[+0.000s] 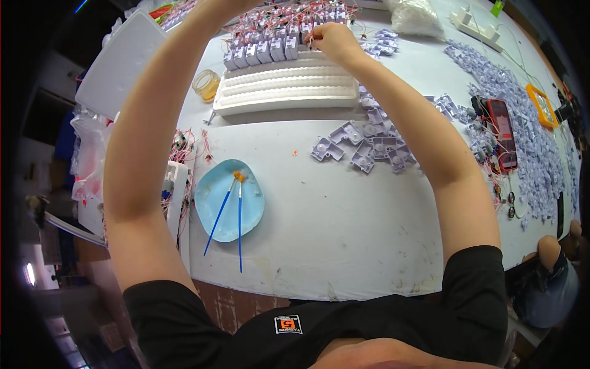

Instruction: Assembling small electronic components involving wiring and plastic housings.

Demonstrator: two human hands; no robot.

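Note:
My right hand (337,44) reaches to the far side of the table, over the right end of a white foam tray (286,103). Its fingertips are pinched together beside the grey plastic housings (264,51) standing in rows in the tray, with red and white wires on top. What the fingers hold is too small to make out. My left arm (150,117) stretches to the upper edge, past the left side of the housings; its hand is cut off there, and its fingers do not show.
A light blue dish (212,209) holds two blue-handled brushes with amber tips. A glass jar (206,85) of amber stuff stands left of the tray. Loose grey housings (375,138) lie under my right forearm. At the right are a big housing pile (531,154), a phone (504,132) and a power strip (476,32).

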